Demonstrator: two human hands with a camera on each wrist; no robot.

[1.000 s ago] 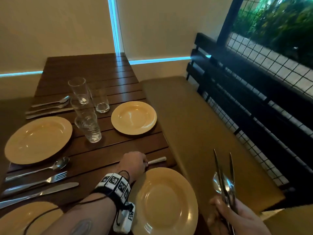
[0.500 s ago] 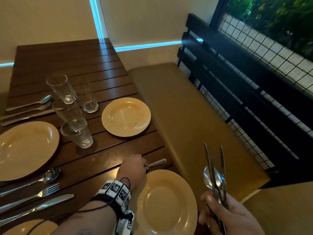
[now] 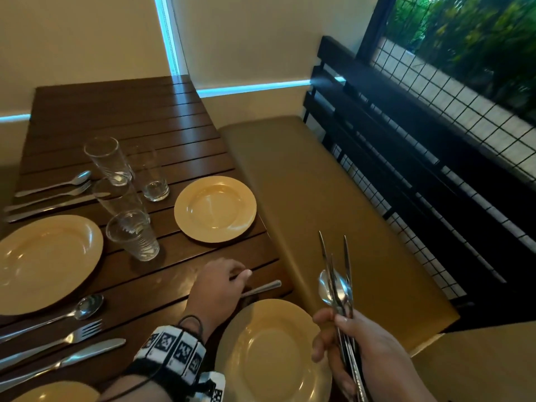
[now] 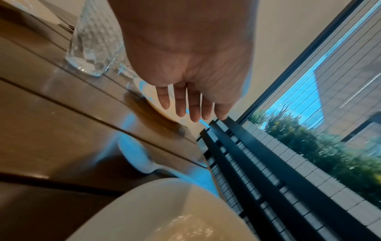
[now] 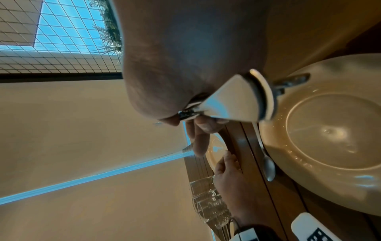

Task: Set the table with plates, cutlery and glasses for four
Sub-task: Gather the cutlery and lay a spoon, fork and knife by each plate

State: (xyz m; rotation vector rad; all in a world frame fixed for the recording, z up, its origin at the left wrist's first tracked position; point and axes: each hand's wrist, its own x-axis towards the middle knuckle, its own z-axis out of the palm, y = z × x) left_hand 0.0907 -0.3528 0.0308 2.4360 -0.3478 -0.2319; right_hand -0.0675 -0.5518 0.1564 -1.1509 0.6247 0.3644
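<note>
A spoon (image 3: 262,287) lies on the wooden table (image 3: 130,120) just beyond the near right yellow plate (image 3: 269,358). My left hand (image 3: 224,285) hovers over the spoon's bowl end. Its fingers (image 4: 191,110) hang straight and hold nothing, and the spoon (image 4: 140,161) rests on the slats below them. My right hand (image 3: 356,355) grips a bundle of cutlery (image 3: 336,285) upright over the bench, with its handle ends (image 5: 237,101) sticking out below the palm. Another plate (image 3: 215,208) sits at the far right with no cutlery beside it.
Several glasses (image 3: 133,236) stand clustered mid-table. Two left-side plates (image 3: 46,262) each have a spoon, fork and knife set (image 3: 58,340) laid out. A tan bench (image 3: 319,213) runs along the table's right edge, backed by a black slatted rail (image 3: 406,140) and wire mesh.
My left hand has let go of the spoon and lifted slightly off it, and the spoon stays by the plate. My right hand keeps its hold on the cutlery bundle.
</note>
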